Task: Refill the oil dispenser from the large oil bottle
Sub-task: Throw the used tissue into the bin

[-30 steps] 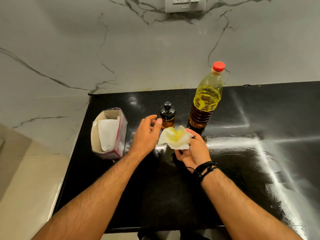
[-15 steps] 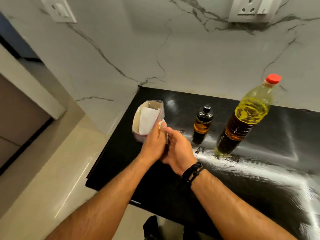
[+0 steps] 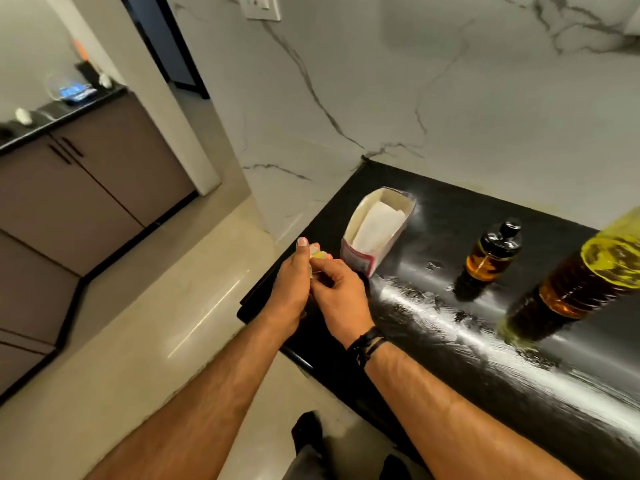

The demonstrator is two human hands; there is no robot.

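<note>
1. Since a second ago my hands have carried the oily tissue point(image 3: 317, 255) away from the dispenser to the left end of the tabletop point(image 3: 450, 368). It lay open in my right palm then; now it is crushed small between both hands, and my view has swung left toward the room.
2. The oil dispenser point(image 3: 491, 252) stands upright on the tabletop with its black cap on, amber oil inside, well apart from my hands. I judge the refill itself done and this the clean-up.
3. The large oil bottle point(image 3: 585, 285) stands just beside it at the right edge of view, its top cut off, so I cannot tell here whether it is capped.
4. My left hand point(image 3: 292, 285) presses the wad from the left, fingers fairly straight. The grip of my right hand point(image 3: 341, 292) pinches it, fingers curled round. I hold it tight so no oil drips.
5. The tissue box point(image 3: 377, 230) stands just beyond my hands, open, a white sheet showing.
6. Wiped smears shine across the tabletop in front of the bottles.
</note>
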